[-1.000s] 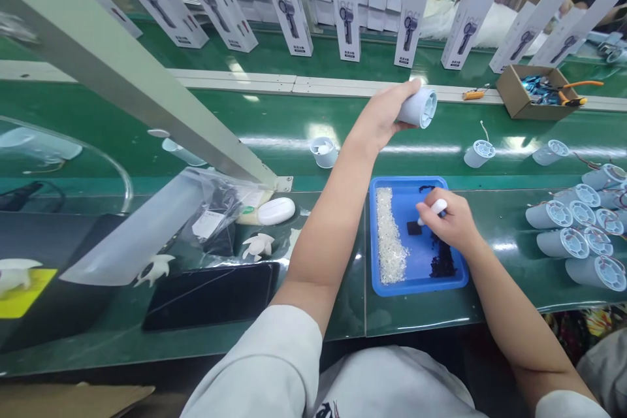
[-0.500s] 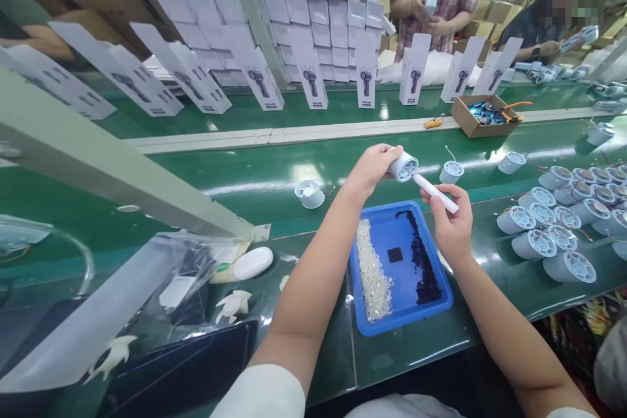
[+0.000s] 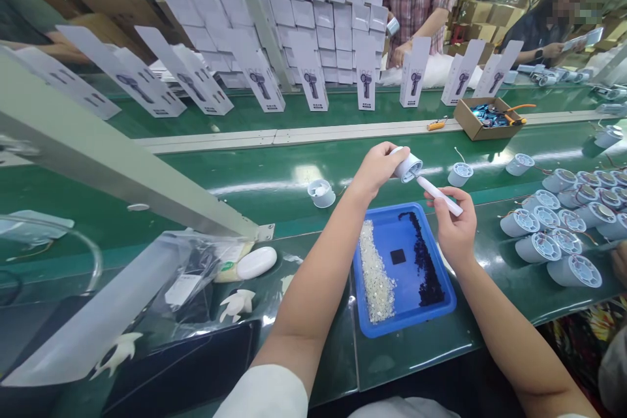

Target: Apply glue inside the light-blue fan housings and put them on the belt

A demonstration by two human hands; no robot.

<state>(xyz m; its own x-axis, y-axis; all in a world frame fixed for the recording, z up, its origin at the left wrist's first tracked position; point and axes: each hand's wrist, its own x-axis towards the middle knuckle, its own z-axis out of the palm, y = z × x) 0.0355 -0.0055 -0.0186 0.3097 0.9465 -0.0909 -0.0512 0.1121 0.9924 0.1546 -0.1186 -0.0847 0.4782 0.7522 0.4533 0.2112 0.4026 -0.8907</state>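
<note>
My left hand (image 3: pixel 380 170) is closed around a pale cylindrical fan housing (image 3: pixel 407 167), held above the bench with its spoked end turned to the right. In my right hand (image 3: pixel 456 225) is a white pen-shaped screwdriver (image 3: pixel 441 196), gripped between thumb and fingers. Its thin tip meets the spoked end of the housing; the exact contact point is too small to make out. Below both hands lies a blue tray (image 3: pixel 363 332) with a heap of small clear-white pieces (image 3: pixel 377 281) on its left, small black pieces (image 3: pixel 427 268) on its right and a dark square between.
Several more housings (image 3: pixel 539 247) with wires stand at the right. Single ones include a housing (image 3: pixel 321 193) left of my hands. A cardboard box (image 3: pixel 484 127) holds pliers and blue parts. Printed white boxes (image 3: pixel 366 81) line the far side, with co-workers behind. A metal post (image 3: pixel 161 176) slants at left.
The view has shifted slightly. Both hands keep the housing and screwdriver together in nearly the same pose. Across the bench, the person in the plaid shirt has moved their hands left and lower.
</note>
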